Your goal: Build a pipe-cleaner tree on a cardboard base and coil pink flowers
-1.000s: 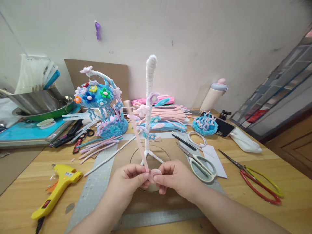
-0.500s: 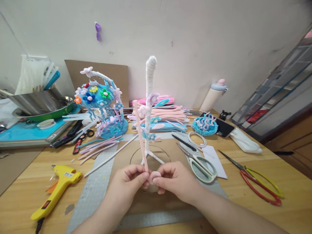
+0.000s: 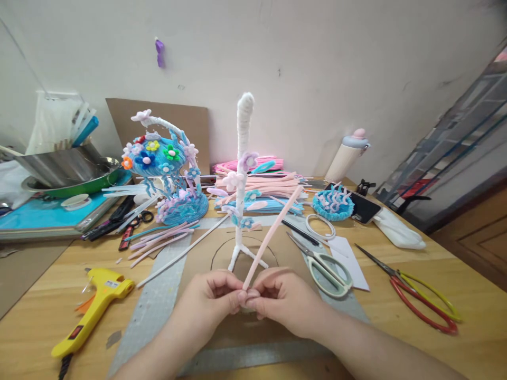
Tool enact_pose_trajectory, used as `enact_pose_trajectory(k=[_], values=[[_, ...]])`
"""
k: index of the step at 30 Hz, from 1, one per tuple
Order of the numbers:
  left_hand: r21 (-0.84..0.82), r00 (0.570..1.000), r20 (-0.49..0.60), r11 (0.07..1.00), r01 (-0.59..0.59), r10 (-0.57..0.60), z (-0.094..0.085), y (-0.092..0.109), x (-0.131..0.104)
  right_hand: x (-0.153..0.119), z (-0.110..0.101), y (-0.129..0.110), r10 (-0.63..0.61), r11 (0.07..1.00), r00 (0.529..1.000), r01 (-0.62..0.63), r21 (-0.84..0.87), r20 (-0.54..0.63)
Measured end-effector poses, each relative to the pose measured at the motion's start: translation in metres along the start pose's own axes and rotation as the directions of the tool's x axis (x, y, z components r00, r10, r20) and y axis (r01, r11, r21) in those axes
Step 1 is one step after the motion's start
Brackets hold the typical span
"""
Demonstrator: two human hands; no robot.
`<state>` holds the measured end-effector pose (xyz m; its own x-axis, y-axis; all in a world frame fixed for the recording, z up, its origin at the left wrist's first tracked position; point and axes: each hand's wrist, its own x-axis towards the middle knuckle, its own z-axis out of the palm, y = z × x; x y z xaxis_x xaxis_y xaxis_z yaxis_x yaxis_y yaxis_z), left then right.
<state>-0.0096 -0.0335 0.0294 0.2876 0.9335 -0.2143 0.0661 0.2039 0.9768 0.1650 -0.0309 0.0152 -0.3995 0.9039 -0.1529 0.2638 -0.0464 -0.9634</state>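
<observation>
A pink pipe cleaner point(image 3: 273, 232) slants up and to the right from between the fingertips of both hands, its lower end curled into a small coil. My left hand point(image 3: 219, 295) pinches it at the coil's left side. From the right, my right hand point(image 3: 279, 296) is closed on the coil, which the fingers partly cover. Behind the hands, a white wrapped stand point(image 3: 243, 132) with pastel flowers stands upright on splayed legs, over a circle drawn on brown cardboard point(image 3: 198, 253).
A yellow glue gun point(image 3: 95, 306) lies at left, green-handled scissors point(image 3: 328, 272) and red-and-yellow scissors point(image 3: 420, 295) at right. Farther back are a blue flowered ornament point(image 3: 158, 155), pink pipe cleaner bundles point(image 3: 273, 187), a blue fuzzy piece point(image 3: 333, 202) and a bottle point(image 3: 345, 155).
The pink pipe cleaner's free end has swung from leaning left to leaning right. Its coil has turned and is now more covered by the fingers, while both hands stay close together.
</observation>
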Motion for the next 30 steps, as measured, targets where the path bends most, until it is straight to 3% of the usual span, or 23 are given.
enact_pose_trajectory(k=[5, 11, 16, 18, 20, 23, 25, 28, 30], values=[[0.126, 0.998, 0.032, 0.991, 0.054, -0.059, -0.004, 0.003, -0.003, -0.005, 0.001, 0.001, -0.077, 0.992, 0.993, 0.085, -0.093, 0.085], [0.441, 0.994, 0.067, 0.891, -0.107, 0.086, -0.002, 0.003, -0.003, -0.006, 0.000, -0.006, -0.036, 0.976, 0.990, 0.065, -0.208, 0.140], [0.647, 0.970, 0.177, 0.723, -0.241, 0.165, -0.001, -0.001, -0.003, -0.007, 0.000, -0.007, -0.155, 0.881, 0.981, 0.189, -0.434, 0.114], [0.684, 0.967, 0.169, 0.683, -0.254, 0.191, -0.001, -0.001, -0.005, -0.006, 0.000, -0.006, -0.194, 0.841, 0.975, 0.221, -0.494, 0.107], [0.683, 0.970, 0.119, 0.691, -0.236, 0.213, 0.000, -0.001, -0.007, -0.005, 0.000, -0.005, -0.195, 0.862, 0.977, 0.212, -0.459, 0.085], [0.561, 0.978, -0.051, 0.816, -0.140, 0.203, 0.002, 0.000, -0.007, -0.002, -0.001, -0.004, -0.153, 0.965, 0.988, 0.146, -0.220, -0.017], [0.330, 0.984, -0.135, 0.941, -0.070, 0.121, 0.004, -0.001, -0.005, -0.001, 0.001, -0.003, -0.106, 0.994, 0.994, 0.106, 0.025, -0.033], [-0.080, 0.995, -0.102, 0.997, 0.008, -0.016, 0.007, -0.006, -0.001, 0.000, 0.008, -0.001, -0.068, 0.938, 0.997, 0.054, 0.342, 0.031], [-0.204, 0.994, -0.104, 0.979, 0.007, -0.028, 0.008, -0.008, -0.001, 0.000, 0.014, 0.002, -0.077, 0.901, 0.996, 0.055, 0.430, 0.034]])
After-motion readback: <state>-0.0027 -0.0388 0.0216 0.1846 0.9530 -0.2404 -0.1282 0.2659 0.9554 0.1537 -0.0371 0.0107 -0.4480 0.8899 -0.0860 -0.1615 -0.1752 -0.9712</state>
